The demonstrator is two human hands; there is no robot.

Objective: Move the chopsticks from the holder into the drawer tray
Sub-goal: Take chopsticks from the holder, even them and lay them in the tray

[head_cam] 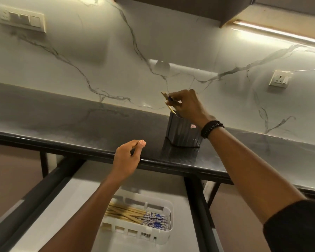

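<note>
Right hand: the right hand (187, 106) is over the mouth of the holder (182, 131), thumb and fingertips pinching a few chopsticks (168, 102) near their upper ends.
Left hand: the left hand (127, 157) hovers at the front edge of the counter (80, 128), fingers loosely curled, holding nothing.
Chopsticks: the pinched ones lean up and to the left, their lower parts inside the holder; exactly how many there are cannot be told.
Holder: dark and ribbed, it stands upright on the counter near the wall. Whether more sticks remain deep inside is hidden.
Tray: a white slotted tray (168, 211) sits in the open drawer (80, 206) below the counter, with a bundle (127, 212) of chopsticks lying flat in it, patterned ends to the right.
Stage: probably drawing a late batch out of the holder, since the tray is already well stocked.
Handling: the sticks are likely light, stiff and smooth, so a loose pinch could let one slide or fan out.
Where to hold: a grip at the thick, patterned upper ends, squeezing them together as one bunch, should keep them parallel.
Risk: a sideways pull could tip the light-looking holder, so a straight upward draw seems safer.
Next: lift clear, then lower them beside the bundle, aligned the same way.
</note>
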